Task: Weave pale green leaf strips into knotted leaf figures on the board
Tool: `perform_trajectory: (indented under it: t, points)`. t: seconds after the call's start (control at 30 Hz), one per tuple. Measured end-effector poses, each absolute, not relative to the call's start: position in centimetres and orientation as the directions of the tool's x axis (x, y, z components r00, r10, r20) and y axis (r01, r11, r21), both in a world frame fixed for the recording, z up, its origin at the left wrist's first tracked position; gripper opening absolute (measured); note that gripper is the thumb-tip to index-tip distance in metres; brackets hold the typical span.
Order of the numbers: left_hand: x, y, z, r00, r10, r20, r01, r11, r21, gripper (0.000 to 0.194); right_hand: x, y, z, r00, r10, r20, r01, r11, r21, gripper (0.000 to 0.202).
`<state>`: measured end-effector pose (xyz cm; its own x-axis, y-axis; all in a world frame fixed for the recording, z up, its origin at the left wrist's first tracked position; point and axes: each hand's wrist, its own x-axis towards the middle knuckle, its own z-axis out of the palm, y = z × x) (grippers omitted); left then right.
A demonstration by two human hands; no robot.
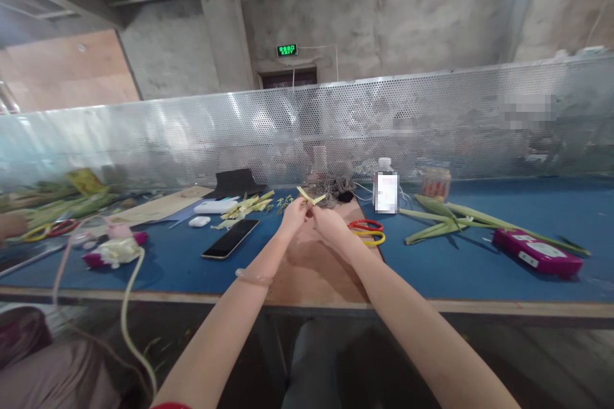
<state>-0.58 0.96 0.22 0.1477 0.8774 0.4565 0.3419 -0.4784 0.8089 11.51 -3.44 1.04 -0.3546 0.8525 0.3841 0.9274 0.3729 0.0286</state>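
My left hand [292, 218] and my right hand [330, 222] meet over a brown board [311, 281] at the middle of the table. Both are closed, pinching pale yellow-green leaf strips [311, 197] whose ends cross and stick up above the fingers. How the strips run between the fingertips is too small to make out. Beside my right wrist lie scissors with red and yellow handles [374, 238], their blades hidden. A tangle of grey string [336, 188] sits just beyond the hands. Cut leaf pieces [250, 204] and small green sprigs [283, 203] lie left of my left hand.
On the blue table [446, 275] stand a white bottle [385, 188] and a jar [435, 183]. Long leaves [439, 220] and a magenta box [537, 252] lie right; a phone [231, 239] and a power strip [115, 252] left. A perforated metal screen [215, 134] runs behind. Another person's hand [13, 225] shows far left.
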Motion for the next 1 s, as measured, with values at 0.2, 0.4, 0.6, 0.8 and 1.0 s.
perform_trajectory:
  t: [0.2, 0.4, 0.6, 0.8, 1.0]
  points:
    - [-0.66, 1.0, 0.16, 0.117, 0.881, 0.458, 0.351, -0.468, 0.811, 0.02, 11.32, -3.49, 1.12, -0.379, 0.841, 0.386, 0.922, 0.377, 0.083, 0.028]
    - [-0.6, 0.98, 0.24, 0.132, 0.874, 0.467, 0.299, -0.484, 0.822, 0.019, 11.5, -3.38, 0.82, -0.39, 0.818, 0.422, 0.917, 0.386, 0.1, 0.028]
    - [-0.82, 1.25, 0.16, 0.186, 0.853, 0.487, 0.245, -0.521, 0.818, 0.023, 11.64, -3.53, 0.22, -0.398, 0.78, 0.483, 0.908, 0.409, 0.088, 0.028]
    - [-1.1, 1.51, 0.11, 0.183, 0.841, 0.509, 0.255, -0.541, 0.801, 0.025, 11.21, -3.56, 0.46, -0.347, 0.722, 0.599, 0.923, 0.377, 0.08, 0.023]
    - [-0.71, 1.35, 0.2, 0.252, 0.835, 0.488, 0.246, -0.544, 0.803, 0.023, 11.91, -2.99, 0.4, -0.234, 0.673, 0.702, 0.959, 0.276, 0.055, 0.029]
